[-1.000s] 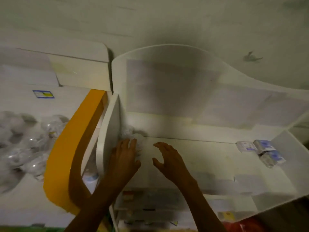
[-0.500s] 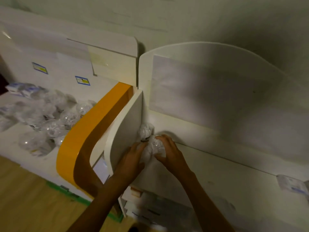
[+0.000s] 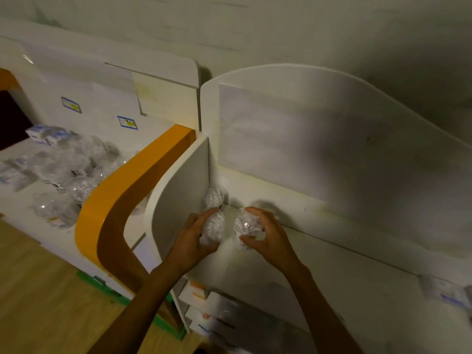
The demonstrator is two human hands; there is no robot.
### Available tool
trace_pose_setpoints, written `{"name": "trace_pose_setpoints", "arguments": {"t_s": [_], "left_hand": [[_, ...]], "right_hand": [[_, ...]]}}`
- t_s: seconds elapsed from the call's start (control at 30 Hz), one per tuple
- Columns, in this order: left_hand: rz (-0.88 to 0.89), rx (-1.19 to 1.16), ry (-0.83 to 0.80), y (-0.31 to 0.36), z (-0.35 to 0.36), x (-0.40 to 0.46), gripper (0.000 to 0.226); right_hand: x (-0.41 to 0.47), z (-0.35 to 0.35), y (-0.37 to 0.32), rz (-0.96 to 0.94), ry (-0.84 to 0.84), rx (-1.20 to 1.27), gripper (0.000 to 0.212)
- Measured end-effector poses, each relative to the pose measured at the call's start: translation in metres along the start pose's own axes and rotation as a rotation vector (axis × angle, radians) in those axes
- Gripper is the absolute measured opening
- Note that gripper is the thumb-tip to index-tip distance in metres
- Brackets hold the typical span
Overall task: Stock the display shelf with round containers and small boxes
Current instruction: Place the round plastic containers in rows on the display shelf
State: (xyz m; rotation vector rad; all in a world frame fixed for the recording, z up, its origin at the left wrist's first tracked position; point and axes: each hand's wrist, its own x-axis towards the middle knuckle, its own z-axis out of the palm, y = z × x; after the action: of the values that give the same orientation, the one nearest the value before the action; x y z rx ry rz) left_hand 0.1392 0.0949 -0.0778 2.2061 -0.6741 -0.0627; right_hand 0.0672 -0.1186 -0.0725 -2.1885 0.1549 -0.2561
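1. The left hand (image 3: 194, 241) curls its fingers (image 3: 204, 216) round a clear round container (image 3: 213, 229) at the left end of the white display shelf (image 3: 332, 277), close to the side panel (image 3: 178, 190); the container rests on the shelf.
2. The right hand (image 3: 268, 238) grips a second round container (image 3: 246, 227) just beside the first; thumb below, fingers over the top.
3. A third container (image 3: 215, 196) sits in the back corner behind them.
4. A small box (image 3: 444, 292) lies far along the shelf to the right.
5. More clear containers (image 3: 74, 172) are heaped on the neighbouring shelf, beyond an orange band (image 3: 127, 185).
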Motion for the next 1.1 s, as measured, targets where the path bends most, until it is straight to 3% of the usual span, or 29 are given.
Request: {"name": "trace_pose_setpoints", "arguments": {"t_s": [0.27, 0.43, 0.8, 1.1], "left_hand": [[0.113, -0.235, 0.154, 0.059, -0.02, -0.022, 0.078], [0.076, -0.224, 0.243, 0.076, -0.043, -0.059, 0.072], [-0.094, -0.146, 0.432, 0.051, -0.115, -0.141, 0.069], [-0.184, -0.13, 0.531, -0.014, -0.204, -0.208, 0.071]], "right_hand": [[-0.027, -0.054, -0.03, -0.058, 0.047, 0.261, 0.063], [-0.035, -0.054, -0.044, -0.082, -0.028, 0.336, 0.063], [-0.035, 0.011, -0.11, -0.174, -0.298, 0.387, 0.063], [-0.054, 0.109, -0.199, -0.281, -0.448, 0.389, 0.061]]}}
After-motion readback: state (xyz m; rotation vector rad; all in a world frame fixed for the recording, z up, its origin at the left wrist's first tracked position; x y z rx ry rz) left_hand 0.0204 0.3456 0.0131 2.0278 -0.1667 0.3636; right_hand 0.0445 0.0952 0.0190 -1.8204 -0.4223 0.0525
